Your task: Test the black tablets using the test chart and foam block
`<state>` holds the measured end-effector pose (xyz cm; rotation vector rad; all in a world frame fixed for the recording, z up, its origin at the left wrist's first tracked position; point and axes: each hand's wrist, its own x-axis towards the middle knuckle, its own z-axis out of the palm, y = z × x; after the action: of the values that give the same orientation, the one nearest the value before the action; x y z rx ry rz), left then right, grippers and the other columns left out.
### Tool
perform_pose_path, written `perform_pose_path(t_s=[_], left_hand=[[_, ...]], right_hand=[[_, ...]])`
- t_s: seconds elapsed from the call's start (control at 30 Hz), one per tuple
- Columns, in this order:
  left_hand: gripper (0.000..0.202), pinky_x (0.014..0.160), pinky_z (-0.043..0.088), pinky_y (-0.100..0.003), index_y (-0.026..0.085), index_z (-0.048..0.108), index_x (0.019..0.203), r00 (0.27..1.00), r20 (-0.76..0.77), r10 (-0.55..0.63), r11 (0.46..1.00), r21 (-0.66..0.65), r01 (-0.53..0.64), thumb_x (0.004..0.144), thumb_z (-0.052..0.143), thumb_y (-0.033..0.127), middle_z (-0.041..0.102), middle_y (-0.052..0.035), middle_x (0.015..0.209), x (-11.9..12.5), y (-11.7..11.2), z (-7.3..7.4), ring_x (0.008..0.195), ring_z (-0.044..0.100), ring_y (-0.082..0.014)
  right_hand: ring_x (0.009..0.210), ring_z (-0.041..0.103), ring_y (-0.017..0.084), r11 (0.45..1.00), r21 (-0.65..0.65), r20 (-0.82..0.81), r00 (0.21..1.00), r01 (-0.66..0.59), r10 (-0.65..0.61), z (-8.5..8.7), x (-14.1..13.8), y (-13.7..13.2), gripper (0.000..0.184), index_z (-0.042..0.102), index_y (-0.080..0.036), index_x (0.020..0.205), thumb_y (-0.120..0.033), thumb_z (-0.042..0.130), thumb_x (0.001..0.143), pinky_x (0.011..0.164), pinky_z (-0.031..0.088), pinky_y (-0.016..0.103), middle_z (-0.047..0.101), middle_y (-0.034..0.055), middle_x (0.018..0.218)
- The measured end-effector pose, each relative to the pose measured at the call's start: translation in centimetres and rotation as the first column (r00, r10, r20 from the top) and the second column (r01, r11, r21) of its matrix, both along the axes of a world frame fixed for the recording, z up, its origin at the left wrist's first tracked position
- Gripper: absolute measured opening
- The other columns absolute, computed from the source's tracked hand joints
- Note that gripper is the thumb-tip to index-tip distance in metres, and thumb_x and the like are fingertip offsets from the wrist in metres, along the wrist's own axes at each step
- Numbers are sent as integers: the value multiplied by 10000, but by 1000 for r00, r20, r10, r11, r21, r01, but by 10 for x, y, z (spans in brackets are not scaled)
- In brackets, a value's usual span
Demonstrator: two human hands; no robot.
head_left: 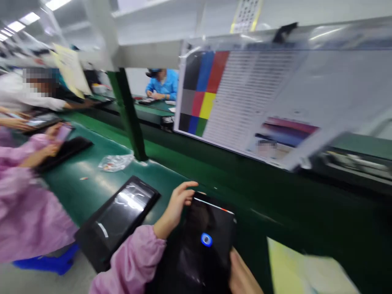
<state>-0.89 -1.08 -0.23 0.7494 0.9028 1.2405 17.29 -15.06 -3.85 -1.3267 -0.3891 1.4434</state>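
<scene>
Black tablet [211, 223] gets held at 11 o'clock by left hand [176, 206], 4 by right hand [241, 271]. Blue ring [203, 234] is displayed.

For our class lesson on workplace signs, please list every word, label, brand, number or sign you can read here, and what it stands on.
No word, brand or number is readable.
Color-chart sheet: rows of print, too blurred.
Yellow-edged label at the top: dark marks, too blurred.
Tablet: a blue ring icon, no legible wording.
Hanging yellow sheet at left: too blurred.
</scene>
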Motion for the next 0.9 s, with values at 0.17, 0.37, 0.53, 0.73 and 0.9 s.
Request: perform_pose_path(t_s=[0.17,0.37,0.53,0.73,0.9], left_hand=[[671,675,531,-247,162,654,1415,989,80,-121,993,9,121,812,793,423,819,-138,1116,-6,-9,-5,843,753,-206],[702,641,532,-260,163,630,1446,987,99,-128,984,139,114,861,751,532,788,-69,911,-8,-22,5,724,705,-181],[657,748,579,-321,197,637,1376,997,78,-16,957,290,-8,873,743,607,741,-69,998,11,-39,-9,843,714,-227],[788,685,564,-317,263,348,1504,974,80,210,860,458,-223,906,677,656,679,-77,1097,32,-59,-22,819,688,-213],[819,822,590,-367,237,244,1535,971,-45,235,808,565,-169,928,732,492,641,-185,1317,32,-61,-26,1078,700,-290]], right_hand=[[1413,617,352,989,-3,-8,989,148,-148,5,-10,-14,659,826,-229,1126,-636,966,627,1221,475,509,782,93,1319],[1210,738,343,966,192,33,982,175,-184,47,-15,13,561,821,-219,1145,-628,881,766,1107,566,509,816,92,1219],[1305,682,316,809,541,185,906,230,-381,102,-15,57,501,820,-233,1134,-642,797,847,1185,497,497,801,73,1248],[1310,680,321,729,659,300,824,186,-481,110,-36,72,508,768,-202,1262,-612,633,993,1130,527,479,776,108,1299],[1142,753,327,703,697,336,799,145,-498,100,-38,65,509,785,-153,1192,-596,620,1003,915,614,406,811,140,1162]])
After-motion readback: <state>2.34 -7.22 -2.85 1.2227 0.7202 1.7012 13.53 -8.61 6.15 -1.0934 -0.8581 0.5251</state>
